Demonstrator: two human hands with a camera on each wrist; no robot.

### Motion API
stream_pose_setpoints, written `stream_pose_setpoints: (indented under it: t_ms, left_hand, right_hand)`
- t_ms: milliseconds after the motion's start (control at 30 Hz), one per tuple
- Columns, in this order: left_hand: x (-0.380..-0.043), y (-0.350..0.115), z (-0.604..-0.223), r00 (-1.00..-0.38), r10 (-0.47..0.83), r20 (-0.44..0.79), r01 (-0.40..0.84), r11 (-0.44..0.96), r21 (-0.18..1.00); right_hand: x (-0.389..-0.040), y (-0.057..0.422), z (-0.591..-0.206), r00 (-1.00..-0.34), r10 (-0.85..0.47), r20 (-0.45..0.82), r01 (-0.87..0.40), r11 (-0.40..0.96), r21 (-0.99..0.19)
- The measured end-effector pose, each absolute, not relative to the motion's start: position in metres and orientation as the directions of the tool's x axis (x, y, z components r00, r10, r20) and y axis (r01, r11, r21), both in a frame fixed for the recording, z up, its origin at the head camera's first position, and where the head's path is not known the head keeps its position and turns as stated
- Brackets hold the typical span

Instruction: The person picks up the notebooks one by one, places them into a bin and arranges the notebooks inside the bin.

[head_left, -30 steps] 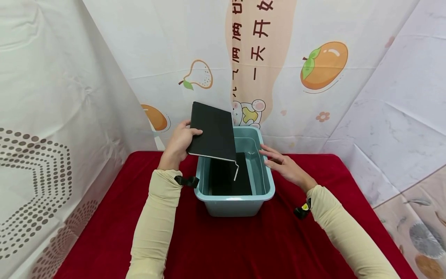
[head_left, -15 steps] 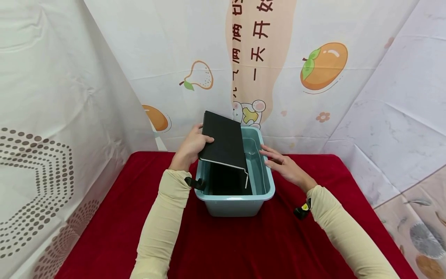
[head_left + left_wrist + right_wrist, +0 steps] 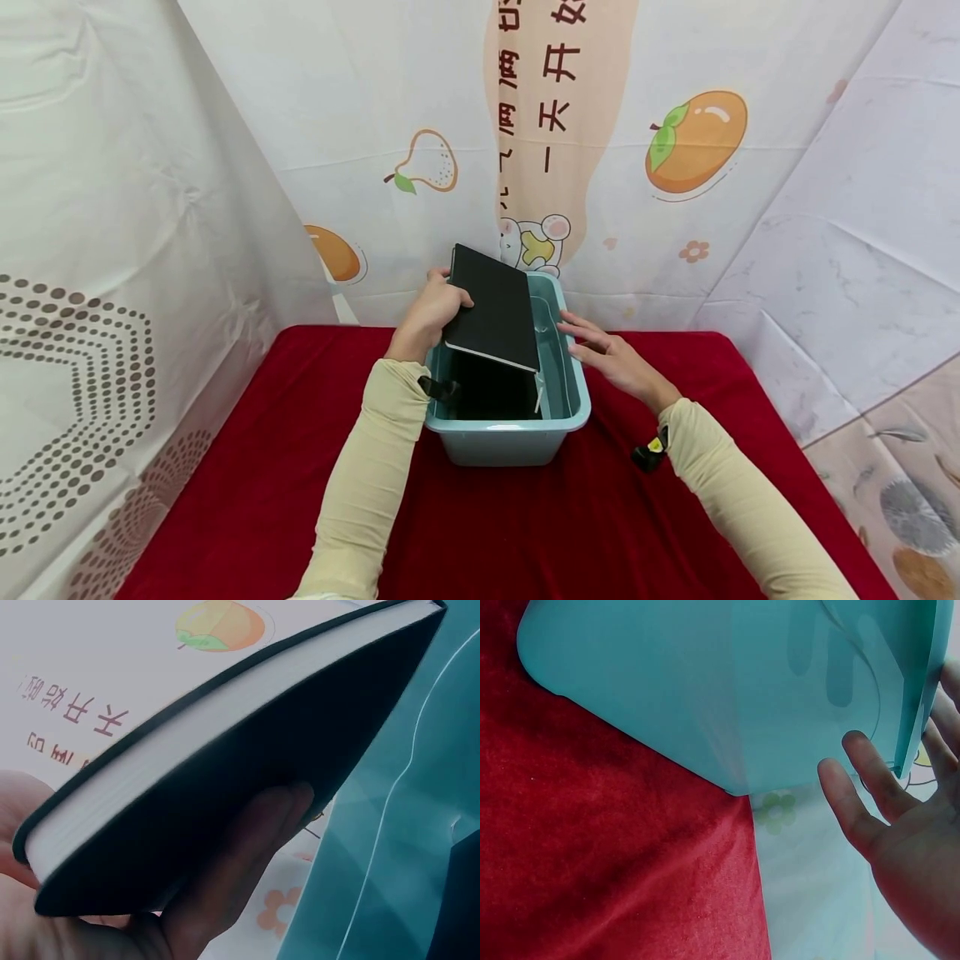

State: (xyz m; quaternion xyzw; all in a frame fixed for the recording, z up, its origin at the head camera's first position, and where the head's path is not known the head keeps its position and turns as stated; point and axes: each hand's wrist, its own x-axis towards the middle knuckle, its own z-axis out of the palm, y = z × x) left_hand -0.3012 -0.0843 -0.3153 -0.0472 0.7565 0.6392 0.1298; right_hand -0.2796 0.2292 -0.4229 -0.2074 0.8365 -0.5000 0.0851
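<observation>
A black hardcover notebook [image 3: 492,308] is tilted over the blue plastic tub [image 3: 510,426]. My left hand [image 3: 433,312] grips it by its left edge, thumb on the top cover. The left wrist view has the white page edges of the notebook [image 3: 225,712] and the fingers [image 3: 259,832] spread under its lower cover. From its near right corner a pale ribbon [image 3: 539,392] hangs down. Another flat black item [image 3: 491,398] lies inside the tub, partly covered by the raised notebook. At the tub's right rim, my right hand [image 3: 615,360] has its fingers loosely extended; the right wrist view shows some at the rim.
The tub stands on a table with a red velvet cloth [image 3: 600,525]. Behind the table hangs a white printed curtain [image 3: 337,100] with fruit drawings, close to the tub's far side. Black cameras [image 3: 649,454] are strapped to both wrists.
My left hand has carried the notebook rightward and slightly down, further over the tub, covering more of its opening. The right hand has stayed at the rim.
</observation>
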Motion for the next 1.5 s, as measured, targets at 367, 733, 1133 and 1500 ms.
stream_pose_setpoints:
  t_ms: [367, 733, 1133, 1500]
  left_hand:
    - [-0.309, -0.071, -0.325, -0.952, 0.127, -0.277, -0.251, 0.19, 0.949]
    - [-0.315, -0.061, -0.329, -0.946, 0.088, -0.311, -0.281, 0.248, 0.927]
    - [-0.318, -0.053, -0.338, -0.937, 0.093, -0.338, -0.299, 0.292, 0.909]
    - [-0.321, -0.045, -0.352, -0.946, 0.09, -0.313, -0.263, 0.353, 0.898]
  right_hand:
    - [-0.282, 0.229, -0.423, -0.898, -0.435, 0.071, -0.271, 0.418, -0.867]
    - [-0.281, 0.228, -0.423, -0.9, -0.429, 0.071, -0.271, 0.427, -0.863]
    - [-0.287, 0.232, -0.423, -0.897, -0.431, 0.099, -0.308, 0.447, -0.84]
    - [-0.285, 0.23, -0.425, -0.907, -0.408, 0.102, -0.293, 0.44, -0.849]
